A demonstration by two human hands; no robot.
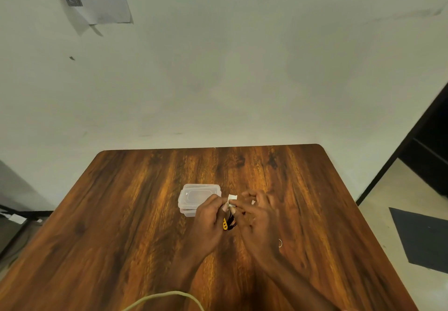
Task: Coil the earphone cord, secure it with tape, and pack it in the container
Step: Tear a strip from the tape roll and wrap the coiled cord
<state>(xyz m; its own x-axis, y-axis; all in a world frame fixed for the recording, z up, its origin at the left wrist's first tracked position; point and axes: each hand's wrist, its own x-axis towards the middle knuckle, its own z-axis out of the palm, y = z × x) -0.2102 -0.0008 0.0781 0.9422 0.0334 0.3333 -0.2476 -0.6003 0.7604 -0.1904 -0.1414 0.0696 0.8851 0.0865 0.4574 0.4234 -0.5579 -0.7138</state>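
Sitting lidded on tabletop (121, 201), clear container (194, 195); contents we cannot make out. Our left hand (208, 221) pinches coiled earphone cord (229, 222), yellow-black bundle hanging below fingers (219, 200); our right hand (257, 216) presses white tape (232, 199) at its top. Pale wall (218, 80) behind

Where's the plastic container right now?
In the head view the clear container, lid on, sits on the wooden table near its middle, just beyond and left of the left hand, which partly covers its near right corner.
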